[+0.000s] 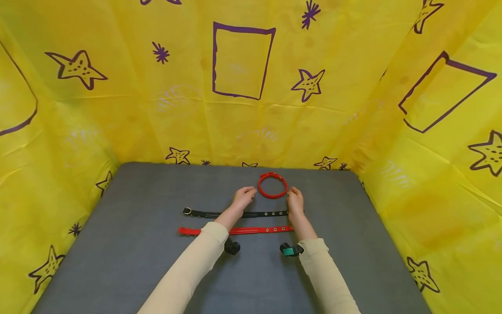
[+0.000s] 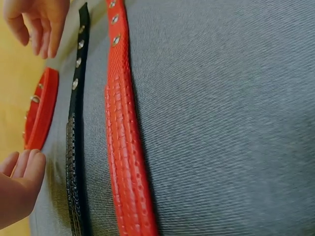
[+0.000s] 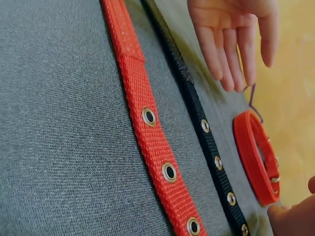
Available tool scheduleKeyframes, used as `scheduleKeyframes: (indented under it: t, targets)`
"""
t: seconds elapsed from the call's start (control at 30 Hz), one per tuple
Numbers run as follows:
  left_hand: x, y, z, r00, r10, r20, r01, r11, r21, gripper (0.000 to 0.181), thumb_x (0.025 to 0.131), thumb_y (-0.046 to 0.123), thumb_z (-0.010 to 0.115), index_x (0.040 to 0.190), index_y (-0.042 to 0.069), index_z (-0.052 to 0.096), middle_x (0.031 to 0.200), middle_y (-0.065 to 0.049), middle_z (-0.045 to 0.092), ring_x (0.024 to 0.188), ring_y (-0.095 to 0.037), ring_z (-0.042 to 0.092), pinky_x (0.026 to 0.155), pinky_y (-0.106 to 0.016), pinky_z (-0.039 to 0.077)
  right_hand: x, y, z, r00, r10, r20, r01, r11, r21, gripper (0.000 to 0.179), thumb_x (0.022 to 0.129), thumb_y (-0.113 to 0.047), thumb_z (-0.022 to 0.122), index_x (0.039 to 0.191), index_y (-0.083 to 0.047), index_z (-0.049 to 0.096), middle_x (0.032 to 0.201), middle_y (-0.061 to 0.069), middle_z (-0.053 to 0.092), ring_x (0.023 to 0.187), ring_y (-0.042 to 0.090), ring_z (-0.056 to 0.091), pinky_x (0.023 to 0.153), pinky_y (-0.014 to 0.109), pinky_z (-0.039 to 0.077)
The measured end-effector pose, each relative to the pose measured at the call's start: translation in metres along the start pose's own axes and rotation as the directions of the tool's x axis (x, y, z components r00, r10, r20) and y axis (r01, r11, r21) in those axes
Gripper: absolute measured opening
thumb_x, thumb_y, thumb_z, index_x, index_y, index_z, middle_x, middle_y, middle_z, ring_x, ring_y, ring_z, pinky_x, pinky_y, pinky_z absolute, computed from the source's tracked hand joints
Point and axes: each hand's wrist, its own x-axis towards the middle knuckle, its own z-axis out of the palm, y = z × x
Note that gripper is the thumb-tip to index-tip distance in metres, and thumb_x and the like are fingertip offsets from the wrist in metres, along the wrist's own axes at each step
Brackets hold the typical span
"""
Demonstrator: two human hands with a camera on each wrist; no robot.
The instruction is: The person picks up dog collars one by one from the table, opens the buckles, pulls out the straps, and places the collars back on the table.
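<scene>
A red collar (image 1: 272,196) stands fastened into a ring near the back of the grey table. My left hand (image 1: 243,199) is just left of this ring, its fingers relaxed and holding nothing. On the other side, my right hand (image 1: 296,202) hovers close by, fingers loosely extended with nothing in them. In front of the ring lies a black collar (image 1: 252,214) stretched flat, its buckle to the left and eyelets to the right. Nearer still, a second red collar (image 3: 157,147) lies parallel to it, also unfastened, with metal eyelets. My forearms cover parts of both straight collars.
The grey tabletop (image 1: 137,244) is bordered at the back and sides by yellow cloth (image 1: 129,131) with purple drawings. A black wrist device (image 1: 232,247) hangs under the left wrist, and another with a green patch (image 1: 289,251) under the right.
</scene>
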Motion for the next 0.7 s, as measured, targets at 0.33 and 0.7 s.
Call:
scheduleKeyframes:
  t: [0.33, 0.7]
  targets:
    - [0.022, -0.008, 0.004, 0.996, 0.083, -0.044, -0.073, 0.978, 0.194, 0.04, 0.096, 0.022, 0.061, 0.128, -0.001, 0.061, 0.123, -0.015, 0.063, 0.113, -0.028, 0.058, 0.093, -0.039, 0.049, -0.093, -0.105, 0.036, 0.997, 0.078, -0.024, -0.08, 0.991, -0.106, 0.052, 0.093, -0.001, 0.042, 0.143, 0.011, 0.036, 0.146, 0.028, 0.036, 0.134, 0.036, 0.035, 0.111, 0.039, 0.03]
    - [0.023, -0.001, 0.012, 0.999, 0.032, 0.007, -0.032, 0.966, 0.255, 0.044, 0.099, 0.018, 0.057, 0.137, -0.004, 0.052, 0.135, -0.019, 0.055, 0.125, -0.032, 0.051, 0.102, -0.042, 0.043, -0.091, -0.105, 0.038, 0.996, 0.08, -0.027, -0.083, 0.986, -0.143, 0.052, 0.092, 0.0, 0.042, 0.142, 0.013, 0.036, 0.147, 0.029, 0.036, 0.138, 0.038, 0.03, 0.114, 0.044, 0.024]
